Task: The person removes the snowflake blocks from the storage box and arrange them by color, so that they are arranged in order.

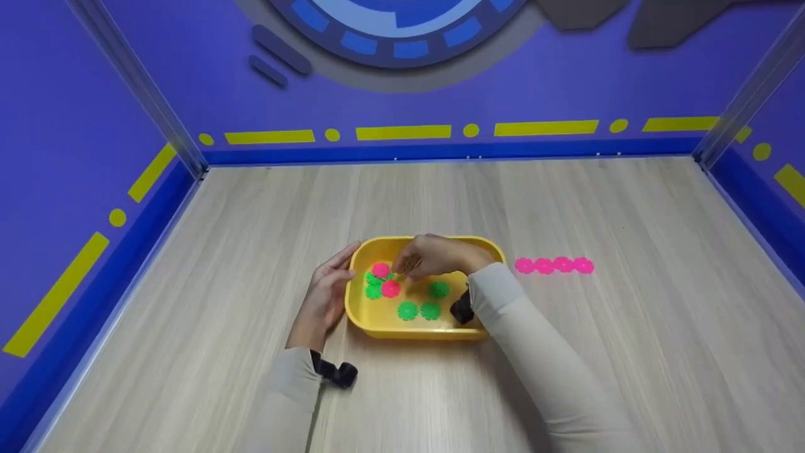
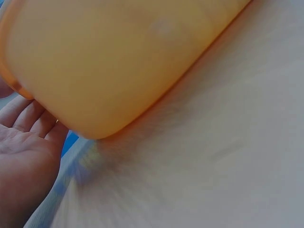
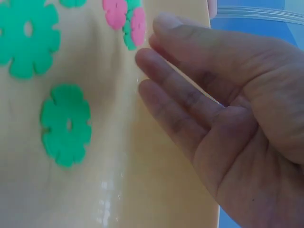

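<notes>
Yellow basin [image 1: 409, 334]: on the desk [image 1: 402, 402], long axis running left to right.
Left hand [image 1: 322, 290]: grips the basin's left end, thumb at the rim, fingers against the outer wall.
Right hand [image 1: 434, 257]: reaching inside, fingers loosely bent, apparently holding nothing.
Front pink notched disc [image 1: 390, 289]: in the basin's left half, between the hands, just left of the nearer right fingertips.
Pink row [image 1: 548, 267]: four discs, right of the basin.

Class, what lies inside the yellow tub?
Pink discs and green discs lie inside, some overlapping. In the head view, the right hand and wrist camera cover part of the tub; anything beneath is hidden.
</notes>
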`<state>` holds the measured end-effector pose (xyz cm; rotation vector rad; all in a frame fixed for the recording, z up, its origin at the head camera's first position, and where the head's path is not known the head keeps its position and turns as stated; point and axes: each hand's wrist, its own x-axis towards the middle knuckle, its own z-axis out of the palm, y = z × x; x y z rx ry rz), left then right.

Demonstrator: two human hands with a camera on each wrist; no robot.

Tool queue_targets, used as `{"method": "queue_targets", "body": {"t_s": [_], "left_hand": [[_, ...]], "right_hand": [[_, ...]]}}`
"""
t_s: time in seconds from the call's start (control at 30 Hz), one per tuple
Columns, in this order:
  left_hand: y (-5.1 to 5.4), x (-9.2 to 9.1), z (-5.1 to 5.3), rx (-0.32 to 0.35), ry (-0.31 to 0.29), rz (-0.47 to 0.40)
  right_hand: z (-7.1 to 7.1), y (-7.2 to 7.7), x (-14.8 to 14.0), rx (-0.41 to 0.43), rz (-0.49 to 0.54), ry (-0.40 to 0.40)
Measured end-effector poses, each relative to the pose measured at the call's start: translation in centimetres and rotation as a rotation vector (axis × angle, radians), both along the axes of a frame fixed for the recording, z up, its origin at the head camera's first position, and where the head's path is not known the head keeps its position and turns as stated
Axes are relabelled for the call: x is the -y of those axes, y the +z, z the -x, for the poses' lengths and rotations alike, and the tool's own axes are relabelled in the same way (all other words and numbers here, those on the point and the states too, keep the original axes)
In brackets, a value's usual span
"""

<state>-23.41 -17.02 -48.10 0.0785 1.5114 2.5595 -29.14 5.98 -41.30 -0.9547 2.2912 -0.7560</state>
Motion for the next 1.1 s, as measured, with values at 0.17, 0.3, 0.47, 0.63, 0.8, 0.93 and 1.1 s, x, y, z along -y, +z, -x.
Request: {"method": "queue_targets", "body": {"t_s": [0.17,0.3,0.47,0.63,0.8,0.93,1.1], "left_hand": [[0.1,0.0,0.0,-0.002,0.003,-0.007],[0.1,-0.1,0.0,-0.005,-0.006,-0.013],[0.1,-0.1,0.0,0.005,0.003,-0.015],[0.1,0.0,0.0,0.007,0.006,-0.006],[0.0,0.0,-0.1,0.001,0.004,0.013],[0.1,0.0,-0.1,-0.001,-0.001,0.015],[0.1,0.0,0.0,0.002,0.005,0.012]], "right_hand": [[-0.1,-0.3,0.8,0.009,0.0,0.023],[-0.3,-0.5,1.2,-0.007,-0.026,0.033],[-0.6,-0.6,1.8,-0.002,-0.069,0.011],[-0.8,-0.8,2.5,-0.001,-0.098,-0.013],[-1.0,-1.2,3.1,-0.035,-0.112,-0.017],[-1.0,-1.4,3.2,-0.077,-0.099,0.0],[-0.9,-1.5,3.1,-0.113,-0.072,0.026]]}}
